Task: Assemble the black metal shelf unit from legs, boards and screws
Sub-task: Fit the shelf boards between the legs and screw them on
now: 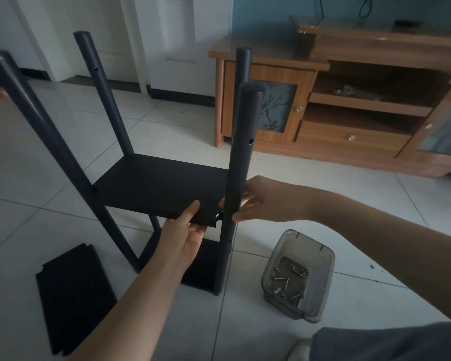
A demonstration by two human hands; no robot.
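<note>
Our left hand [186,230] grips the middle board [162,187] edge, thumb on top; right hand [261,199] pinches the near leg [241,157] beside it. We should align bracket hole with leg hole before screwing.

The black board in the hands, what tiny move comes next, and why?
Probably nudge the middle board so its corner tab meets the hole in the front right leg. The left hand holds its edge, the right hand steadies that leg, and no screw shows there.
</note>
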